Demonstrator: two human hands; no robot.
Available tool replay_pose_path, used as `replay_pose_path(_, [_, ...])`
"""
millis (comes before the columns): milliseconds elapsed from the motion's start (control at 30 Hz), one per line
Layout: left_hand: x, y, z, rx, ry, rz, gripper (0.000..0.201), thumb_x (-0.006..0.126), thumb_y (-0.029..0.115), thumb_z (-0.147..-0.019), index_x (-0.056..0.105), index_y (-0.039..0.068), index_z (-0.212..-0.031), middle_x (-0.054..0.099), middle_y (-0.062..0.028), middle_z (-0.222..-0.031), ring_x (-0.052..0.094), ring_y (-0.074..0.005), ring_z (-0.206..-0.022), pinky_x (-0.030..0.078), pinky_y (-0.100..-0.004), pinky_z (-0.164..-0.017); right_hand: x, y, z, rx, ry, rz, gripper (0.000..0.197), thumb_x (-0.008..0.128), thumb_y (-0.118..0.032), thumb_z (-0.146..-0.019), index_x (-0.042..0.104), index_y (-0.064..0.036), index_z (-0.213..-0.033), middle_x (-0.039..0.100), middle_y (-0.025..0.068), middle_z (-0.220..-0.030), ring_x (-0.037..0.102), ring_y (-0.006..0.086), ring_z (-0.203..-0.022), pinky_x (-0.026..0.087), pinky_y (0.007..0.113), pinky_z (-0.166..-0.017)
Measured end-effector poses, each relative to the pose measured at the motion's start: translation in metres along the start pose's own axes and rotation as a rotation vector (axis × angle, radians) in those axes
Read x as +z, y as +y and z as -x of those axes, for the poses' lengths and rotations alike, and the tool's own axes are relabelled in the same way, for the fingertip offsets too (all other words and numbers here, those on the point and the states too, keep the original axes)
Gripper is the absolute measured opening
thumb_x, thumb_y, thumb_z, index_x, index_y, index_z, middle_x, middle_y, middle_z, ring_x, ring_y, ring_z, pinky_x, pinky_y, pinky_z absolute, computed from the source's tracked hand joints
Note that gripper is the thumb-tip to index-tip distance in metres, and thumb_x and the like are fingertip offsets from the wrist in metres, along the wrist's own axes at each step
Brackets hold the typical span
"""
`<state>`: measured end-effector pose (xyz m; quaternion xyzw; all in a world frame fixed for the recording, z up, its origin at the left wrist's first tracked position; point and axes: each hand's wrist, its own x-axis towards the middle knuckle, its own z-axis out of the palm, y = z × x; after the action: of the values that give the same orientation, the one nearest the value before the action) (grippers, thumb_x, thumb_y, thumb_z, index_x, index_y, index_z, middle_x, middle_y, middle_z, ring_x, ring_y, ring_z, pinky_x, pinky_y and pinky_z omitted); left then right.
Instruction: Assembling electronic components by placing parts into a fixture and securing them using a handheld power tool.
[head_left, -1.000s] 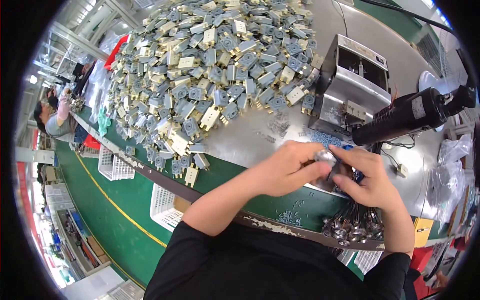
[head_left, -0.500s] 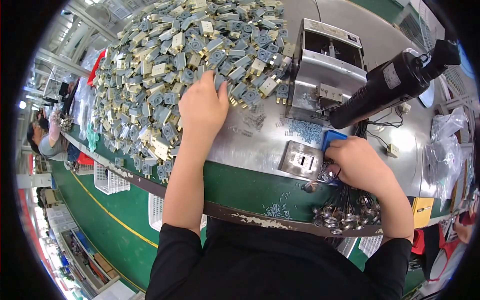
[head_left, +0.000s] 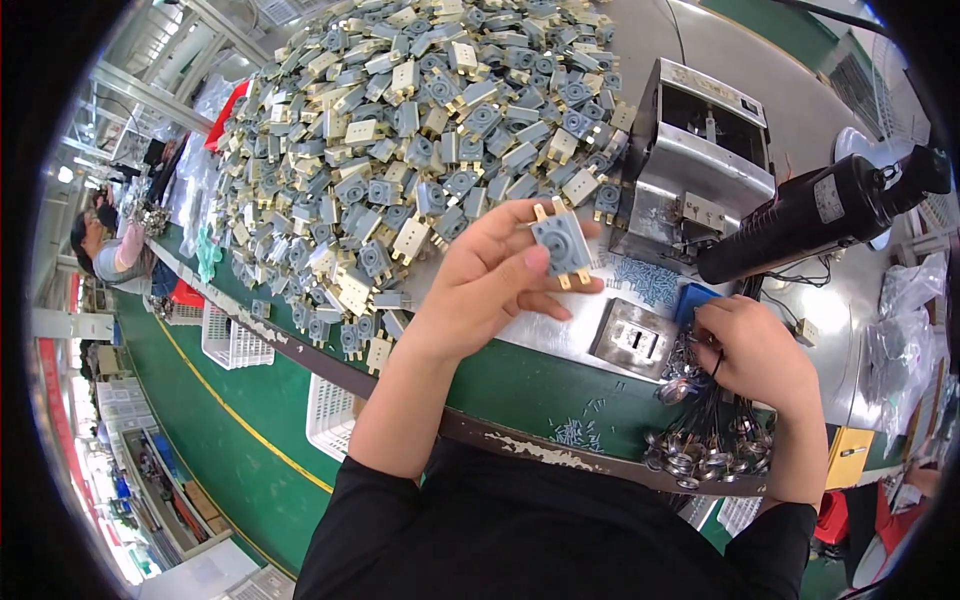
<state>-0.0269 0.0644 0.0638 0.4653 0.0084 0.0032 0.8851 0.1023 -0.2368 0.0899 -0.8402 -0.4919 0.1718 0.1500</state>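
My left hand (head_left: 470,285) pinches a grey square switch-like block (head_left: 561,243) with brass-coloured terminals, a round recess facing up, thumb on its near side. It is held above the bench, in front of the pile. My right hand (head_left: 757,348) is curled at the blue bin (head_left: 692,299), over small metal parts with black leads; its fingertips are partly hidden, and what they grip cannot be made out. Just left of it lies a flat metal fixture (head_left: 632,340) with a dark slot. Several round metal pieces on black leads (head_left: 705,455) hang at the bench's front edge.
A big heap of similar grey and cream blocks (head_left: 420,140) covers the far left. Behind the fixture stand a metal machine (head_left: 690,150) and a black cylindrical tool (head_left: 800,220). Screws (head_left: 647,280) lie beside them, more screws (head_left: 577,433) nearer me. Another person (head_left: 115,245) is at far left.
My left hand has come away from the heap, toward me and to the right, with a grey block in it. My right hand stays by the blue bin.
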Motion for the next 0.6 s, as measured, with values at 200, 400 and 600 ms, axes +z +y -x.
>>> replay_pose_path(200, [0.006,-0.009,0.0,0.0,-0.137,-0.021,0.052,0.055,0.011,-0.108,0.036,0.005,-0.155,0.061,-0.0337,-0.135,0.073,-0.0423,-0.111,0.067,-0.0383,-0.078,-0.001,0.004,0.0,-0.01,0.013,-0.064,0.013,0.07,0.001,-0.07,0.06,0.0004,-0.079,0.064,0.0178,-0.078,0.065,0.0406,-0.079,0.053,0.048,-0.071])
replay_pose_path(400, [0.01,-0.022,-0.007,-0.086,-0.013,-0.131,0.052,0.059,0.011,-0.106,0.043,0.004,-0.154,0.068,-0.0216,-0.128,0.074,-0.024,-0.093,0.059,-0.0277,-0.072,-0.003,0.005,0.003,0.04,0.034,-0.123,0.015,0.074,0.003,-0.075,0.068,0.0006,-0.089,0.069,0.0185,-0.084,0.067,0.0405,-0.082,0.054,0.048,-0.073])
replay_pose_path(600, [0.026,-0.038,-0.011,0.188,-0.047,-1.016,0.052,0.074,0.01,-0.096,0.056,0.001,-0.145,0.069,-0.0077,-0.117,0.062,-0.0128,-0.083,0.048,-0.0221,-0.07,-0.003,0.007,0.007,-0.01,0.02,-0.139,0.013,0.071,0.003,-0.081,0.069,-0.0001,-0.094,0.071,0.0167,-0.088,0.067,0.0407,-0.087,0.054,0.048,-0.077])
